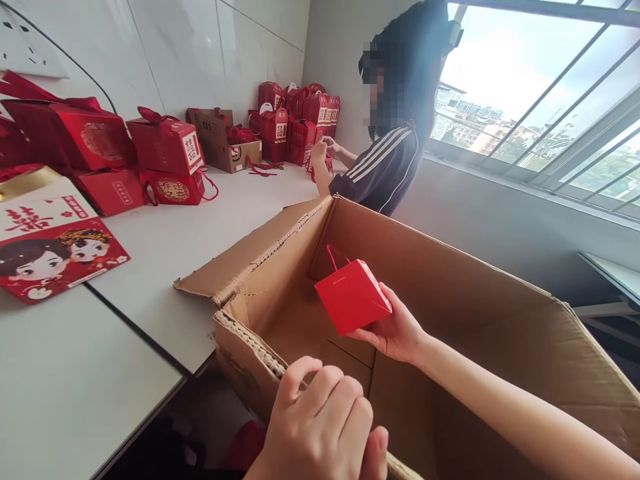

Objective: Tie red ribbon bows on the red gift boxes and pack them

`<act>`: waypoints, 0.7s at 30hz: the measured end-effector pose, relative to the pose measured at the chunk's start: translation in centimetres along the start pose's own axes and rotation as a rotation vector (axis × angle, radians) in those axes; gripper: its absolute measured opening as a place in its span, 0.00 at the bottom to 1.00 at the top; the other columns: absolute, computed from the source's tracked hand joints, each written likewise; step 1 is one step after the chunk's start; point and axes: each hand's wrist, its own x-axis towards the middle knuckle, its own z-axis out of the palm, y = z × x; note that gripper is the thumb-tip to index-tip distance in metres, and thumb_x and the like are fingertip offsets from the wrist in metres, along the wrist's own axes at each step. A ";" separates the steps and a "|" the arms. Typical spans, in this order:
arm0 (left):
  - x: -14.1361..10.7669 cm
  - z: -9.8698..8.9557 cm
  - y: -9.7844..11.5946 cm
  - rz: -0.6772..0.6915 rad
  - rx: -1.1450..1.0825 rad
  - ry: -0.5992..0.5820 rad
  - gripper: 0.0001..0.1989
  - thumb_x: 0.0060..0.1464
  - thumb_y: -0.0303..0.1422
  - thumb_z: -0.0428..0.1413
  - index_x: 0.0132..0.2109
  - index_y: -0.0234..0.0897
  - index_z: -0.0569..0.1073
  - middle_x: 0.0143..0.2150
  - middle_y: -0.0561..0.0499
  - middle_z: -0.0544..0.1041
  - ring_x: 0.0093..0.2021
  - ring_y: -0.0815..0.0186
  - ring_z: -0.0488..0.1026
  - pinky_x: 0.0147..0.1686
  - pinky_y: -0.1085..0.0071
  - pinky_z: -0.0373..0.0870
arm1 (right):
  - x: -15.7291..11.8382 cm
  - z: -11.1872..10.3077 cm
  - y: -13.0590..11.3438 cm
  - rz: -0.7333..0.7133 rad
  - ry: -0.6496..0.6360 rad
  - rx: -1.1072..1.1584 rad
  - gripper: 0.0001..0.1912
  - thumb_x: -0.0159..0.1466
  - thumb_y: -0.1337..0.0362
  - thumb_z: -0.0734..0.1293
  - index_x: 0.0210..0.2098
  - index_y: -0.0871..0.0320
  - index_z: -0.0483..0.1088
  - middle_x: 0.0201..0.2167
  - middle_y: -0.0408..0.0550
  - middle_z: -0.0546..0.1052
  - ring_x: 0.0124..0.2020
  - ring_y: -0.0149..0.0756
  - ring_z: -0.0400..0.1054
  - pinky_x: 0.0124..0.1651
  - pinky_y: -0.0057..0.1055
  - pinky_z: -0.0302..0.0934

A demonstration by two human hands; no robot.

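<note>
A small red gift box [350, 297] with a thin cord handle is tilted in my right hand [400, 327], fingers under it and thumb at its side. Both are over the inside of a large open cardboard box [450, 287]. On the near rim of that carton rests my left hand [325, 420], its fingers curled over the cardboard edge. The carton's visible floor is bare brown cardboard. Its far left flap [250, 257] is folded outward beside the table.
A white table [150, 293] on the left carries stacked red gift boxes [167, 143], a small carton [217, 143] and a printed gift bag [60, 247]. At its far end a co-worker [390, 153] handles something red. A barred window [530, 87] is on the right.
</note>
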 end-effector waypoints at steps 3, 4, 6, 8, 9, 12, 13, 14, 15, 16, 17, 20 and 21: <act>-0.3 0.4 0.3 -0.026 0.038 0.034 0.14 0.57 0.28 0.42 0.24 0.38 0.62 0.18 0.56 0.68 0.22 0.69 0.62 0.35 0.65 0.53 | 0.4 -0.5 0.6 0.050 -0.025 0.048 0.29 0.61 0.44 0.59 0.54 0.56 0.61 0.46 0.53 0.73 0.44 0.39 0.72 0.35 0.30 0.72; -0.3 0.5 0.4 -0.036 0.050 0.039 0.15 0.57 0.28 0.41 0.23 0.38 0.62 0.18 0.56 0.68 0.22 0.69 0.62 0.34 0.65 0.52 | 0.5 -0.7 0.7 0.056 -0.020 0.051 0.28 0.61 0.44 0.60 0.54 0.56 0.61 0.46 0.53 0.73 0.44 0.39 0.72 0.34 0.29 0.72; -0.4 0.7 0.6 -0.050 0.074 0.045 0.15 0.57 0.28 0.41 0.23 0.38 0.62 0.18 0.57 0.67 0.22 0.69 0.60 0.34 0.65 0.51 | 1.1 -1.2 0.7 0.018 0.016 0.015 0.27 0.61 0.44 0.60 0.52 0.55 0.62 0.46 0.52 0.73 0.44 0.39 0.72 0.35 0.31 0.73; -0.4 0.9 0.6 -0.052 0.094 0.057 0.15 0.57 0.28 0.41 0.23 0.38 0.61 0.17 0.57 0.66 0.22 0.68 0.58 0.33 0.65 0.51 | 2.5 -2.5 0.7 -0.110 0.076 -0.106 0.26 0.59 0.45 0.62 0.50 0.54 0.61 0.47 0.51 0.72 0.44 0.39 0.72 0.40 0.35 0.72; -0.4 1.1 0.6 -0.049 0.104 0.069 0.16 0.57 0.28 0.41 0.22 0.38 0.61 0.16 0.57 0.65 0.22 0.68 0.57 0.33 0.65 0.50 | 3.6 -3.5 0.8 -0.204 0.107 -0.207 0.26 0.58 0.46 0.64 0.50 0.54 0.60 0.48 0.50 0.71 0.46 0.40 0.71 0.44 0.38 0.71; -0.3 1.6 0.6 -0.037 0.118 0.105 0.16 0.57 0.28 0.42 0.21 0.38 0.60 0.16 0.57 0.62 0.21 0.68 0.55 0.31 0.65 0.50 | 8.5 -7.1 1.3 -0.540 0.188 -0.663 0.36 0.51 0.51 0.71 0.54 0.51 0.53 0.53 0.51 0.66 0.53 0.44 0.66 0.57 0.48 0.61; -0.3 1.8 0.6 -0.037 0.123 0.122 0.16 0.57 0.28 0.42 0.21 0.37 0.60 0.17 0.57 0.62 0.21 0.68 0.54 0.30 0.65 0.49 | 10.5 -8.1 1.7 -0.655 0.238 -0.830 0.40 0.47 0.52 0.73 0.54 0.52 0.53 0.55 0.52 0.65 0.56 0.46 0.63 0.61 0.49 0.55; -0.2 1.9 0.7 -0.039 0.131 0.144 0.17 0.57 0.28 0.42 0.21 0.37 0.59 0.17 0.56 0.61 0.21 0.68 0.53 0.30 0.65 0.49 | 12.4 -9.0 2.4 -0.746 0.295 -0.945 0.42 0.45 0.52 0.73 0.54 0.54 0.53 0.56 0.54 0.63 0.58 0.48 0.59 0.63 0.49 0.51; -0.2 2.1 0.8 -0.040 0.140 0.164 0.17 0.57 0.28 0.41 0.20 0.37 0.58 0.17 0.56 0.60 0.21 0.68 0.52 0.29 0.65 0.48 | 14.4 -9.5 3.2 -0.772 0.323 -0.979 0.42 0.44 0.53 0.73 0.53 0.55 0.53 0.57 0.56 0.61 0.61 0.50 0.56 0.65 0.49 0.47; -0.1 2.2 0.9 -0.044 0.151 0.170 0.17 0.56 0.27 0.41 0.20 0.37 0.57 0.17 0.56 0.59 0.21 0.68 0.51 0.29 0.64 0.48 | 16.2 -9.7 4.2 -0.782 0.347 -0.992 0.41 0.45 0.52 0.72 0.53 0.56 0.52 0.57 0.58 0.60 0.62 0.51 0.53 0.65 0.51 0.45; -0.1 2.3 1.0 -0.053 0.162 0.173 0.16 0.55 0.27 0.41 0.20 0.37 0.56 0.17 0.56 0.58 0.22 0.68 0.50 0.29 0.64 0.47 | 17.8 -9.6 5.2 -0.779 0.370 -0.990 0.41 0.47 0.52 0.70 0.54 0.57 0.51 0.57 0.60 0.58 0.63 0.54 0.51 0.65 0.52 0.43; -0.2 1.9 1.5 -0.092 0.176 0.121 0.12 0.51 0.28 0.45 0.21 0.37 0.56 0.18 0.56 0.56 0.22 0.68 0.50 0.29 0.65 0.48 | 21.6 -8.1 8.2 -0.755 0.424 -0.966 0.40 0.51 0.51 0.67 0.56 0.58 0.45 0.58 0.63 0.55 0.64 0.59 0.46 0.64 0.56 0.42; -0.3 1.7 1.6 -0.105 0.173 0.081 0.10 0.49 0.28 0.47 0.21 0.37 0.56 0.19 0.57 0.55 0.23 0.69 0.50 0.29 0.66 0.49 | 22.5 -7.4 8.9 -0.745 0.427 -0.962 0.40 0.52 0.51 0.66 0.57 0.57 0.44 0.58 0.63 0.55 0.64 0.59 0.46 0.64 0.56 0.43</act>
